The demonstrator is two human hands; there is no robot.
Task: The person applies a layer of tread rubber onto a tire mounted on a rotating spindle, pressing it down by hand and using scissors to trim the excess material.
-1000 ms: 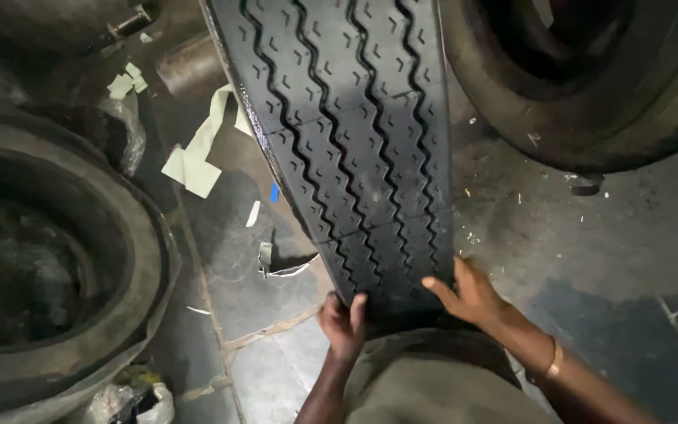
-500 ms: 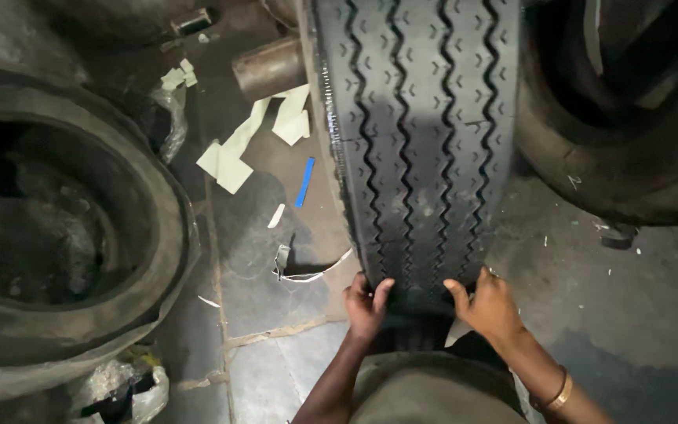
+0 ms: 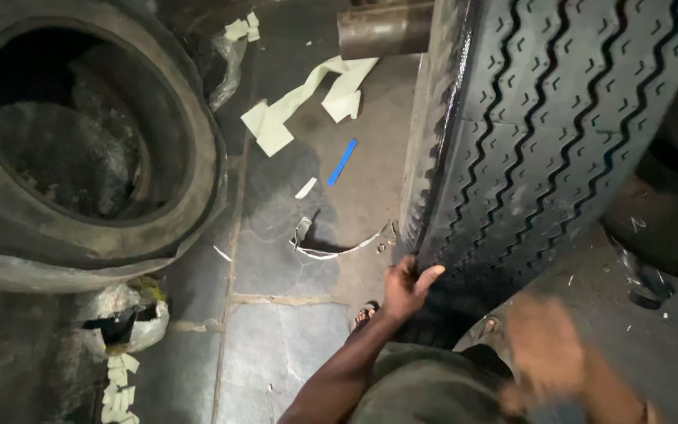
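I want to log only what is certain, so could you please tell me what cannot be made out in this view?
- Right hand, head view: motion blur smears it, so its grip or contact cannot be told.
- Upright tyre: top and right edges cut it off; its base is hidden behind the person.
- Left hand: its fingers wrap the tyre's edge, tips hidden.
- Metal cylinder: cut by the top edge.
- Tyre lying at left: interior too dark.

Head view, steeply down, close

Flat tyre (image 3: 80, 149) left of upright tyre (image 3: 543, 133)
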